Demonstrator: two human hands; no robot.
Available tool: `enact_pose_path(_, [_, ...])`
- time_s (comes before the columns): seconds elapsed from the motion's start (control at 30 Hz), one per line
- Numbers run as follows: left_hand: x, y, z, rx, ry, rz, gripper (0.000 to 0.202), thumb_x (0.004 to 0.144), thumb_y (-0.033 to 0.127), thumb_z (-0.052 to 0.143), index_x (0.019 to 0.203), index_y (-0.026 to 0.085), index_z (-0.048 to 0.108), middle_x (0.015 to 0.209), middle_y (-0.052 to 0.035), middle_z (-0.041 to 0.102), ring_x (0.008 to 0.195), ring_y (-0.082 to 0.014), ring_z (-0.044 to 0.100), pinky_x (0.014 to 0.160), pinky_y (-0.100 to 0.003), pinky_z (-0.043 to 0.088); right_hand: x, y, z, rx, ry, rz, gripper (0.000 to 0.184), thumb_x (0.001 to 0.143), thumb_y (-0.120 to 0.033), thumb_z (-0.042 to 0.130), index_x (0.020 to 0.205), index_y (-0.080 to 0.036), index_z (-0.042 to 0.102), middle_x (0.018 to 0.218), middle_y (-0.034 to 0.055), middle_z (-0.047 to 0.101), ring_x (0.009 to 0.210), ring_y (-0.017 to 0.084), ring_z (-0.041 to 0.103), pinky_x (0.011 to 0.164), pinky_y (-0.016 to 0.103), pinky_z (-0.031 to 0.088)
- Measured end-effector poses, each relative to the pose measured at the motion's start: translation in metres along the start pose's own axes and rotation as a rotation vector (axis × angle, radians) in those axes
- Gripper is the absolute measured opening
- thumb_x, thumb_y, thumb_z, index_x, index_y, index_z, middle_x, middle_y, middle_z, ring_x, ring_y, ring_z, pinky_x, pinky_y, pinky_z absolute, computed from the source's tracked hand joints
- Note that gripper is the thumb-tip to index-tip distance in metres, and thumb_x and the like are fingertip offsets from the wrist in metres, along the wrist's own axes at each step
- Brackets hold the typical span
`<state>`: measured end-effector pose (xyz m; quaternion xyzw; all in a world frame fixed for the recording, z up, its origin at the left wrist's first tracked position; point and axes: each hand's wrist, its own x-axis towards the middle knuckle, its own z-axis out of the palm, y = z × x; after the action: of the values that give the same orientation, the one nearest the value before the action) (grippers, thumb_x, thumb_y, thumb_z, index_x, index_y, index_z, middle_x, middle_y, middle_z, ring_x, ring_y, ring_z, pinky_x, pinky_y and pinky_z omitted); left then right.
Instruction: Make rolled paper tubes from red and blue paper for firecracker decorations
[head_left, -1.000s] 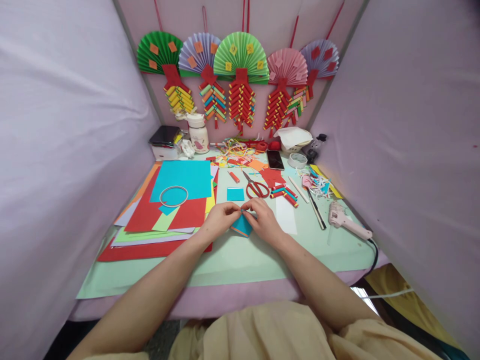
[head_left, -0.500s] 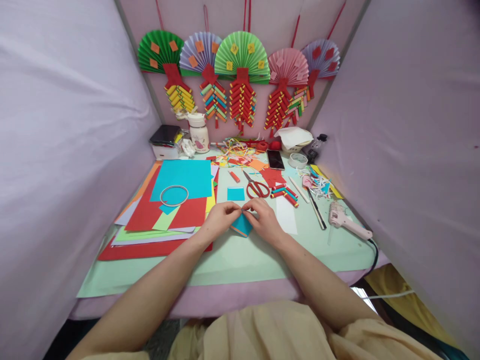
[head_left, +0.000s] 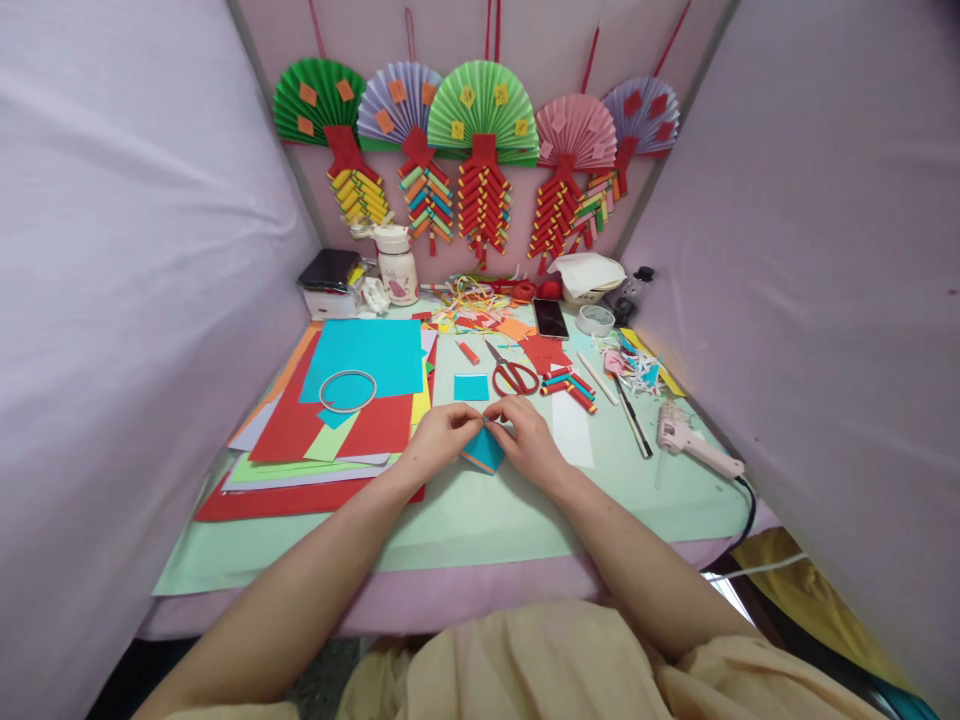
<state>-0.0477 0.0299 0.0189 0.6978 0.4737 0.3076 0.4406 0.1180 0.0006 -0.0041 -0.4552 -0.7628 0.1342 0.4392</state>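
A small piece of blue paper point(head_left: 483, 452) with a thin orange strip along its lower edge is held tilted just above the table. My left hand point(head_left: 442, 440) pinches its upper left edge, and my right hand point(head_left: 523, 440) pinches it from the right, fingertips almost meeting. The top edge is hidden behind my fingers. Beyond my hands lies another blue paper piece point(head_left: 471, 387). Red-handled scissors point(head_left: 514, 375) rest beside it, with a pile of small red and blue paper rolls point(head_left: 570, 388) to their right. A single red roll point(head_left: 469, 352) lies farther back.
Stacked coloured sheets point(head_left: 375, 430) and a ring point(head_left: 348, 392) lie at left. At right are a glue gun point(head_left: 694, 440), a pen point(head_left: 634, 420) and a tape roll point(head_left: 595, 320). A phone point(head_left: 551, 319), bottle point(head_left: 397, 265) and paper scraps line the back, beneath hanging paper fans point(head_left: 484, 110).
Almost nothing differs. Both hands keep their pinch on the blue paper in the same place, and the view has shifted very slightly.
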Motion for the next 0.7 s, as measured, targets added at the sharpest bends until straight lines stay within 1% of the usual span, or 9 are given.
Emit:
enact_pose_path(0.23, [0.0008, -0.0032, 0.0005, -0.01, 0.007, 0.017, 0.023, 0.073, 0.033, 0.053, 0.077, 0.017, 0.07, 0.079, -0.0026, 0.069, 0.076, -0.0178, 0.061, 0.066, -0.025, 0.045, -0.0006, 0.0009, 0.0013, -0.009, 0.03, 0.019, 0.007, 0.088, -0.021, 0.051, 0.092, -0.022, 0.056, 0.086, 0.0043, 0.059, 0.085, 0.019, 0.053, 0.077, 0.033, 0.043])
enact_pose_path(0.37, [0.001, -0.0034, 0.0005, 0.0, 0.003, 0.017, 0.022, 0.073, 0.034, 0.053, 0.074, 0.017, 0.069, 0.076, -0.0027, 0.069, 0.074, -0.0178, 0.06, 0.065, -0.025, 0.045, -0.0001, -0.0001, 0.0002, -0.002, 0.009, 0.001, 0.007, 0.088, -0.019, 0.05, 0.088, -0.022, 0.057, 0.087, 0.0044, 0.06, 0.088, 0.02, 0.053, 0.079, 0.033, 0.043])
enact_pose_path(0.7, [0.0008, -0.003, 0.0002, 0.027, -0.005, 0.033, 0.022, 0.075, 0.031, 0.053, 0.077, 0.017, 0.069, 0.08, -0.0032, 0.07, 0.077, -0.0183, 0.061, 0.068, -0.026, 0.046, -0.0003, -0.0002, 0.0003, 0.006, 0.0, -0.001, 0.008, 0.088, -0.018, 0.05, 0.086, -0.022, 0.056, 0.085, 0.0041, 0.058, 0.086, 0.02, 0.052, 0.078, 0.033, 0.043])
